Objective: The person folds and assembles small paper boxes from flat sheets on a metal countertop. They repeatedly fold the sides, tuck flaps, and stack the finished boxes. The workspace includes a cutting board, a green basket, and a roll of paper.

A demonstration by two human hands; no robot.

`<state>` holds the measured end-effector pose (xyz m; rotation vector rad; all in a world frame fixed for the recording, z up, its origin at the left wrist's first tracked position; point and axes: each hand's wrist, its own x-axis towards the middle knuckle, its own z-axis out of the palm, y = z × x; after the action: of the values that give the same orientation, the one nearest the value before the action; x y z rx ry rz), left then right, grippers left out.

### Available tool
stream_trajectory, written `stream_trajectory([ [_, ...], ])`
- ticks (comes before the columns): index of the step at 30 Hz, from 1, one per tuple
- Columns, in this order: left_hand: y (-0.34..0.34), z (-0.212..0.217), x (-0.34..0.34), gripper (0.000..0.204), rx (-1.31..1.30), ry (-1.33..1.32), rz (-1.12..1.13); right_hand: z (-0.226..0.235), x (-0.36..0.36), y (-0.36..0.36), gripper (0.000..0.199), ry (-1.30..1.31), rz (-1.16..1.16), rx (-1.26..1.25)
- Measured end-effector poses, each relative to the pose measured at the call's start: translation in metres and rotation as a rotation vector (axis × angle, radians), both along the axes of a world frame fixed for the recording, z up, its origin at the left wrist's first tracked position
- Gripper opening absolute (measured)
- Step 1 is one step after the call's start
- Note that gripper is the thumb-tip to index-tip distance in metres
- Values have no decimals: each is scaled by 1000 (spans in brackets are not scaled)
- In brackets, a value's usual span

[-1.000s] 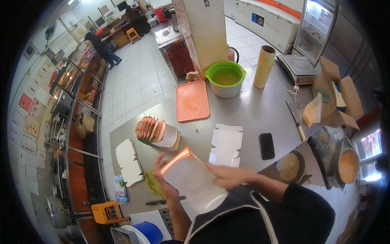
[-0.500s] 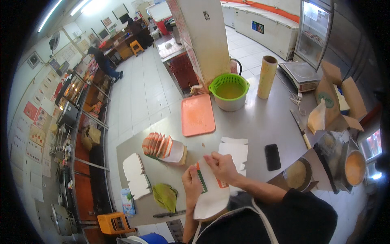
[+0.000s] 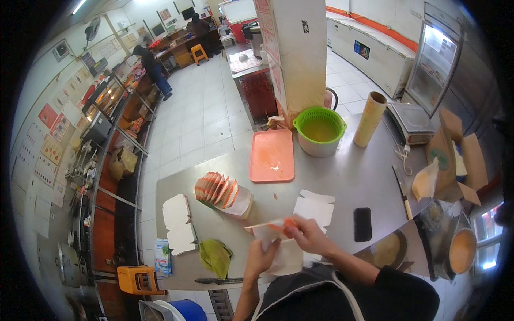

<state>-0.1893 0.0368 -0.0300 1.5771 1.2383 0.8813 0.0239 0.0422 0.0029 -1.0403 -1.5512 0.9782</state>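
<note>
In front of my body I hold a white paperboard box (image 3: 287, 258) with orange print along its edge. It is partly folded, and one panel stands up. My left hand (image 3: 261, 258) grips its near left side, the thumb inside against the panel. My right hand (image 3: 307, 236) pinches the orange-edged corner at the upper right. Just beyond my hands stands a nested stack of similar orange-and-white boxes (image 3: 224, 197). Flat white box blanks lie on both sides, one group on the left (image 3: 179, 227) and another on the right (image 3: 313, 207), partly behind my right hand.
The steel table (image 3: 332, 182) bears a pink tray (image 3: 272, 156), a green basket in a white bucket (image 3: 320, 128), an upright roll (image 3: 370, 120), a scale (image 3: 411, 124) and a black phone (image 3: 362, 224). Knives lie right (image 3: 401, 192) and near left (image 3: 218, 281), beside a green cloth (image 3: 216, 258).
The flatter box has been bent, so a panel now stands up between my hands. My left hand has dropped lower, and my right hand has shifted right and down. The whole view has tilted slightly.
</note>
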Motion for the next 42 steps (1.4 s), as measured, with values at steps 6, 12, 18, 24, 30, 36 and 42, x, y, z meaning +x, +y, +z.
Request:
stream_trajectory([
  [6, -2, 1, 1, 19, 584, 86, -41, -19, -15, 11, 34, 366, -240, -452],
  [12, -12, 8, 7, 34, 109, -210, 85, 10, -16, -12, 94, -543, -193, 53],
  [18, 13, 35, 2, 25, 119, -154, -78, -3, -25, -30, 139, -532, -81, 24],
  [24, 97, 79, -45, 85, 818, 695, 466, -49, 0, -16, 143, 8, -138, -198],
  [30, 194, 77, -131, 81, 509, 513, 123, -52, 1, 12, 133, 23, -111, -117],
  [36, 223, 43, -167, 40, 216, 56, 126, -56, -63, 107, 111, -65, 15, 70],
  [42, 232, 39, -176, 40, 77, -66, 62, -88, -191, 207, 137, -407, -46, 186],
])
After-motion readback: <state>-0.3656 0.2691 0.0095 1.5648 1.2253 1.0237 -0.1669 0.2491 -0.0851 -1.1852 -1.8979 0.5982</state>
